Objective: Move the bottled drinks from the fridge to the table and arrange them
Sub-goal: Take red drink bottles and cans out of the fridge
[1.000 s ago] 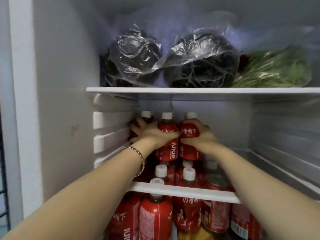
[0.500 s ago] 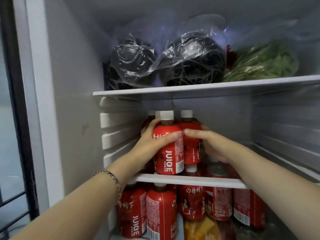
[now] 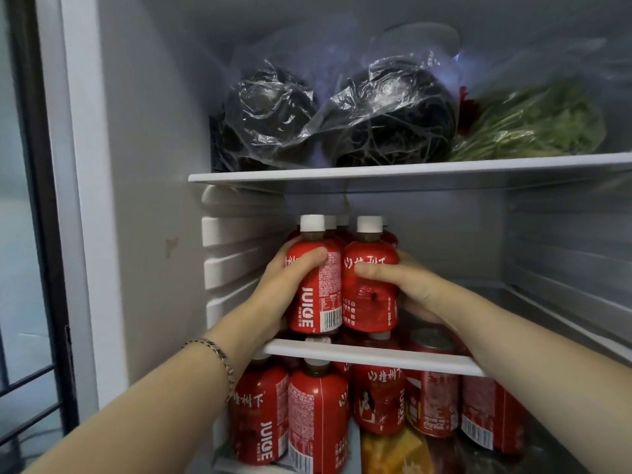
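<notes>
Inside the open fridge, my left hand (image 3: 290, 282) grips a red juice bottle (image 3: 319, 302) with a white cap, at the front of the middle shelf (image 3: 372, 355). My right hand (image 3: 407, 285) grips a second red bottle (image 3: 371, 302) right beside it. Both bottles stand upright, side by side, near the shelf's front edge. More white-capped red bottles (image 3: 337, 227) stand behind them, mostly hidden. Below the shelf stand several more red bottles (image 3: 318, 419).
The top shelf (image 3: 410, 171) carries two plastic bags of dark produce (image 3: 386, 114) and a bag of greens (image 3: 537, 124). Red cola cans (image 3: 432, 405) and a yellow pack (image 3: 393, 453) sit on the lower level. The fridge's left wall (image 3: 154, 200) has ribbed shelf rails.
Both hands have drawn their bottles forward from the back of the shelf to its front edge. The right hand now holds its bottle fully, level with the left one.
</notes>
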